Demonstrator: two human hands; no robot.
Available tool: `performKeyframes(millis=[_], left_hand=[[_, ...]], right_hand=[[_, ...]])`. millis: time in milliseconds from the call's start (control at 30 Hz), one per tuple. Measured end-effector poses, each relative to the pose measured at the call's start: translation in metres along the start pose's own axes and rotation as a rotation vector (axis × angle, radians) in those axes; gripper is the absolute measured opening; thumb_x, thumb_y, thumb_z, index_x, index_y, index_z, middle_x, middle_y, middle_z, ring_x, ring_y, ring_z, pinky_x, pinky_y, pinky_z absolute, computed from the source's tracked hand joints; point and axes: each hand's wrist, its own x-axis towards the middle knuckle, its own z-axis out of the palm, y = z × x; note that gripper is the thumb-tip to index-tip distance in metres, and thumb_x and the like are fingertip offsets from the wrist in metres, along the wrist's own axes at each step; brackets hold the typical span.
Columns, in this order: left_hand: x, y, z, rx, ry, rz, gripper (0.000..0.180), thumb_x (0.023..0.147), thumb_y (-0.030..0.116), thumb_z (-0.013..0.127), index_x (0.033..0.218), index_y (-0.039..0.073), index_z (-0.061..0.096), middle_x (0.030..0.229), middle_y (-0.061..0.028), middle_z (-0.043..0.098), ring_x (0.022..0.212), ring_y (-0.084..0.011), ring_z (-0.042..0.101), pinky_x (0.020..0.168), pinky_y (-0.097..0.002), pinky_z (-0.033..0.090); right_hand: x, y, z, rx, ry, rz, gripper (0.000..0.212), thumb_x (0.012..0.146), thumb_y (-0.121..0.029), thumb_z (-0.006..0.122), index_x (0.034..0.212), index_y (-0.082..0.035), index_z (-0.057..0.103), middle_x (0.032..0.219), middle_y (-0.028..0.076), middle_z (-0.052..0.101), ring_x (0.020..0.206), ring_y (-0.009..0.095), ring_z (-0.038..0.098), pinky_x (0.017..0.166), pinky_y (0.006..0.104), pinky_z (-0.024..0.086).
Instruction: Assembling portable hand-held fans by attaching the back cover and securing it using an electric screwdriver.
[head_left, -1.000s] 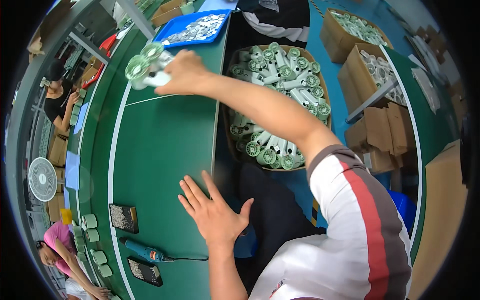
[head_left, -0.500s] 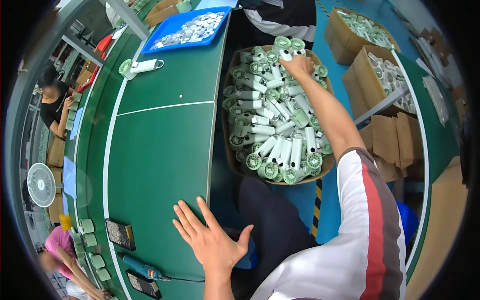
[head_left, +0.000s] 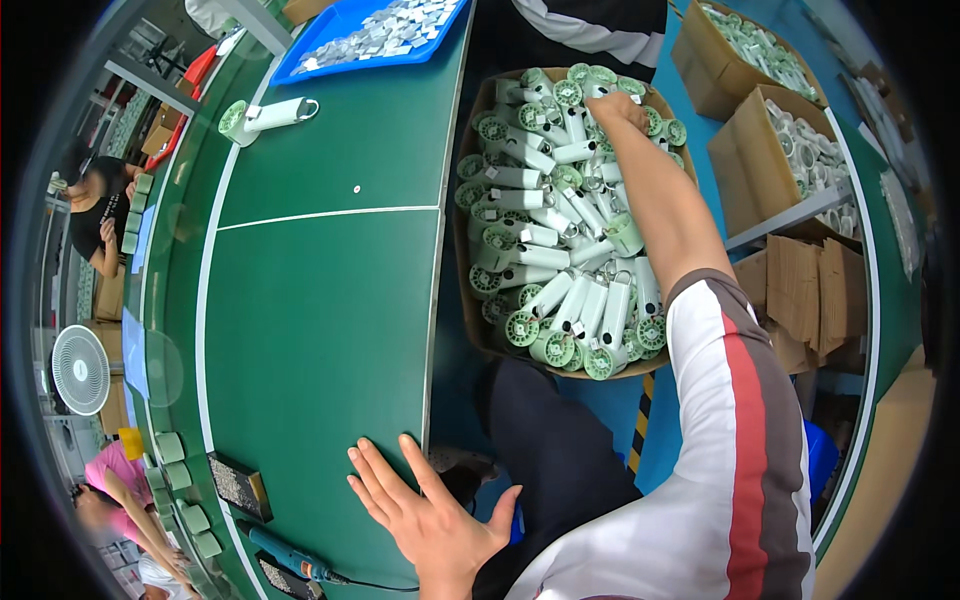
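Note:
My left hand (head_left: 430, 515) lies flat on the green table near its right edge, fingers spread, holding nothing. My right arm reaches across a large cardboard box (head_left: 462, 290) filled with white and light-green handheld fans (head_left: 540, 258). At the far end of the box, my right hand (head_left: 620, 112) is closed, with its fingers curled round a handheld fan (head_left: 602, 76); the fingertips are partly hidden. Fans lie piled in rows, their round green grilles mostly toward the box walls. A single handheld fan (head_left: 280, 115) with a wrist loop lies on the table's far left.
A blue tray (head_left: 285, 76) of small pale pieces stands at the table's far end. A corded screwdriver (head_left: 285, 552) and a black screw tray (head_left: 240, 487) lie at the near left. Boxes of parts (head_left: 715, 62) stand at the right. Two co-workers sit beyond the table's left side.
My right hand has lowered at the box's far end; the two fan heads raised beside it now sit lower among the pile. The view has shifted slightly. My left hand stays spread on the table.

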Motion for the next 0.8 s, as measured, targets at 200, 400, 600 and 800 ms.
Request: performKeyframes(millis=[200,400,600,800], left_hand=[[0.002,0.002,0.002,-0.012,0.014,-0.001,0.121,0.076,0.072,0.072,0.156,-0.009,0.030,0.158,-0.0430,0.023,0.150,-0.0585,0.019,0.120,-0.0669,0.017],[0.001,-0.003,0.004,-0.083,0.044,-0.008,0.117,0.076,0.069,0.075,0.154,-0.009,0.034,0.156,-0.0456,0.024,0.149,-0.0605,0.019,0.119,-0.0688,0.015],[0.001,-0.008,0.002,-0.174,0.038,-0.035,0.115,0.074,0.063,0.079,0.154,-0.007,0.035,0.155,-0.0475,0.023,0.148,-0.0629,0.018,0.117,-0.0729,0.013],[-0.005,-0.016,0.000,-0.213,0.003,0.001,0.115,0.073,0.062,0.080,0.156,-0.005,0.036,0.155,-0.0478,0.022,0.149,-0.0625,0.017,0.117,-0.0741,0.013]], right_hand=[[0.006,-0.005,0.006,-0.015,-0.038,0.021,0.074,0.078,-0.059,0.079,0.138,-0.017,0.067,0.157,0.020,0.045,0.142,0.041,0.045,0.114,0.0537,0.040],[0.041,-0.006,0.043,-0.162,-0.122,-0.180,0.062,0.087,-0.052,0.070,0.136,-0.015,0.068,0.151,0.021,0.053,0.139,0.040,0.051,0.113,0.0527,0.042],[0.034,0.010,0.043,-0.292,-0.058,-0.334,0.068,0.086,-0.056,0.065,0.135,-0.010,0.067,0.141,0.020,0.063,0.131,0.047,0.058,0.108,0.0563,0.046],[-0.026,-0.014,-0.001,-0.391,-0.121,-0.439,0.068,0.085,-0.056,0.070,0.131,-0.005,0.069,0.138,0.022,0.065,0.131,0.047,0.057,0.109,0.0626,0.041]])
